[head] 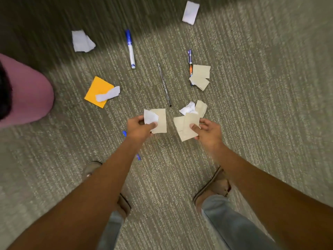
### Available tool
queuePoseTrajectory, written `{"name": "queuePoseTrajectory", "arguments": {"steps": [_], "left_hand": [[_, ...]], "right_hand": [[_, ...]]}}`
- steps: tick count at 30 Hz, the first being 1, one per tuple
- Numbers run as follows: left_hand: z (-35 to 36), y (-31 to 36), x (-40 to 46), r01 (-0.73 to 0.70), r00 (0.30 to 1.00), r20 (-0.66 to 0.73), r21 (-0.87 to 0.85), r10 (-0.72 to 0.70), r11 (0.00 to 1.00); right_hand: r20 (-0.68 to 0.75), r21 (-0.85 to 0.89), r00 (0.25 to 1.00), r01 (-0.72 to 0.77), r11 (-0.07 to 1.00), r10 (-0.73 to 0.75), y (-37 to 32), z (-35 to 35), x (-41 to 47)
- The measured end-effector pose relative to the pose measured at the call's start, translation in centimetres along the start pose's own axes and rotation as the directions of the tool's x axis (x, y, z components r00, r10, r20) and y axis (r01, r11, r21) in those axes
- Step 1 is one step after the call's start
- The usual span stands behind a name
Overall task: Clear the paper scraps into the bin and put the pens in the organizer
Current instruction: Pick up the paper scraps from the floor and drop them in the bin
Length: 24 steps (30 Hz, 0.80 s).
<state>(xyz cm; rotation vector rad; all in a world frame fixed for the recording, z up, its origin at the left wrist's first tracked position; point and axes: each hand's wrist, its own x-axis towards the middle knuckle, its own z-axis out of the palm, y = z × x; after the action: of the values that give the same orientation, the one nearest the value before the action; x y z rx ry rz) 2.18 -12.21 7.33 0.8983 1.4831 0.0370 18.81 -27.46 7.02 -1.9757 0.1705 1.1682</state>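
My left hand (139,126) pinches a white scrap and a beige scrap (160,121). My right hand (207,129) grips several beige scraps (186,128) with a white one behind. On the carpet lie a blue-and-white marker (130,49), a thin black pen (164,84), a blue-orange pen (190,64) partly under beige scraps (200,75), and a blue pen (124,133) mostly hidden by my left forearm. An orange sticky note (96,89) carries a white scrap (108,94). More white scraps lie far left (82,41) and at the top (190,12).
A pink rounded object (27,91) sits at the left edge. My two feet in sandals (215,184) stand on the grey-green carpet (261,87) below the hands. No bin or organizer is in view.
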Motion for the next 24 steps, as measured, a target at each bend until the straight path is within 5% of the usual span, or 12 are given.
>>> {"name": "queuePoseTrajectory", "arguments": {"steps": [10,18,24], "left_hand": [[-15.1,8.9,-6.9,-0.195,0.977,-0.133,-0.217,0.169,0.956],[-30.0,14.5,-11.6,-0.373,0.918,-0.263,-0.314,0.297,0.873],[-40.3,15.6,-11.3,-0.374,0.895,-0.366,-0.301,0.256,0.877]], "right_hand": [[0.183,-0.011,0.974,0.141,0.990,-0.137,-12.4,8.1,-8.1],[0.281,-0.198,0.850,0.506,0.839,-0.446,-19.5,23.5,-16.9],[0.238,-0.227,0.793,0.607,0.762,-0.561,-20.9,34.8,-22.0]]}}
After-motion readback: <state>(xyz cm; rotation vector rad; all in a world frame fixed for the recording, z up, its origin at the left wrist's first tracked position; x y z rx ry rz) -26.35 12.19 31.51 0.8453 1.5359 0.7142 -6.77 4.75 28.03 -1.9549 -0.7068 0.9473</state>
